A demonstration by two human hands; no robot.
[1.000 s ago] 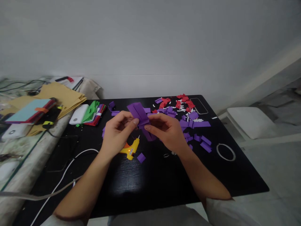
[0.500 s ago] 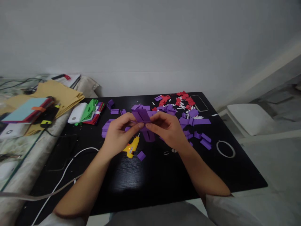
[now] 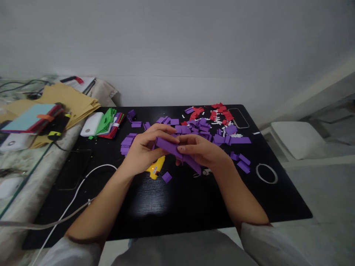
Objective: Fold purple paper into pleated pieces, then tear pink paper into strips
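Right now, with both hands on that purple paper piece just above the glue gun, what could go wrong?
The yellow glue gun lies right under the left hand with a light showing on it, so it may be hot: a lowered wrist could get burned. Both hands pinch the purple paper piece; the right hand squeezing harder could crease it. The white cable beside the left forearm could snag.
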